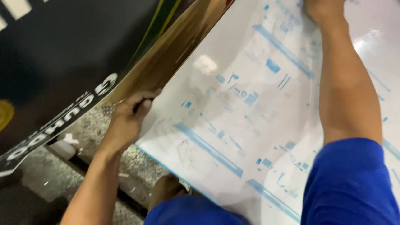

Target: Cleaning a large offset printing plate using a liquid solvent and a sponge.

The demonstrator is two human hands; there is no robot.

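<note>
Speckled stone flooring (131,166) shows at the bottom, crossed by a dark groove; nearest the camera a blue-clad knee (229,224) rests on the white backing sheet (237,125), seemingly to weigh it flat; the left hand (125,121) pinches the edge of the dark glossy printed film (66,54), fingers curled over and thumb under, apparently peeling it up off the backing; the film's lifted edge runs diagonally from lower left to upper right; farther off, the right hand (320,5) presses on the sheet, its fingers cut off by the frame, so its spread cannot be told.
</note>
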